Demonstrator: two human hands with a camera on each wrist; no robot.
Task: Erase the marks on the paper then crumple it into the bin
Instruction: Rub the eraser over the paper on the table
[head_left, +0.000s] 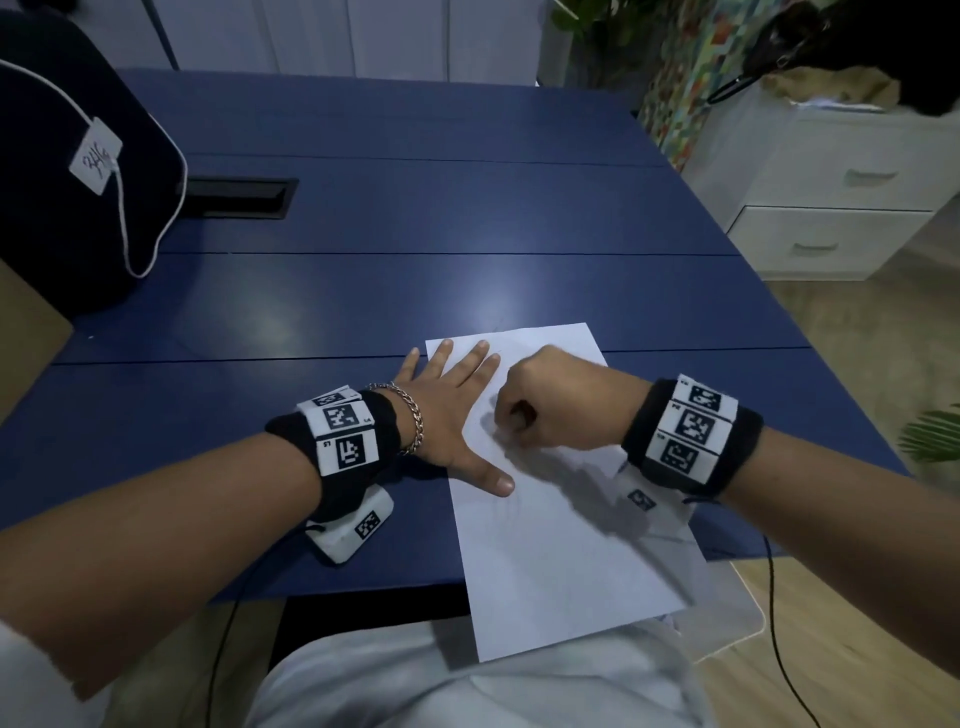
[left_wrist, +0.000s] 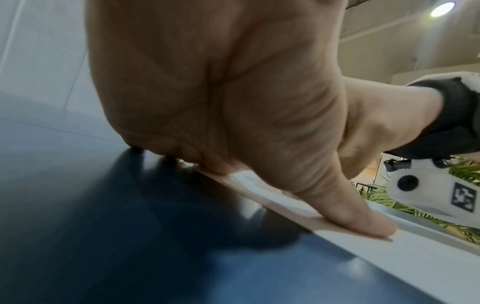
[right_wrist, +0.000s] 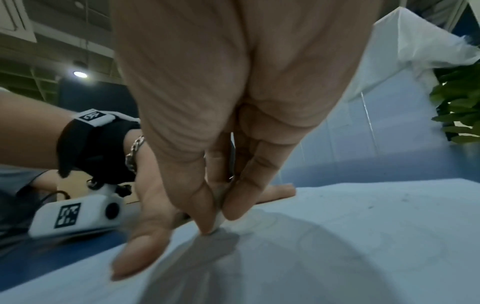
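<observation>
With my left hand (head_left: 453, 410) spread flat pinning the paper (head_left: 566, 545) at the near right table edge, my right hand (head_left: 558, 405) pinches a small eraser (right_wrist: 219, 220); I should rub short, light strokes so it won't wrinkle

Left hand (left_wrist: 221, 98) flat, thumb pinning paper (left_wrist: 405, 253) (blue table (left_wrist: 103, 236)).

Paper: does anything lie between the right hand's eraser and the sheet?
Nothing visible. The right hand pinches a small white eraser whose tip meets the paper directly. The left hand lies flat beside it on the sheet.
</observation>
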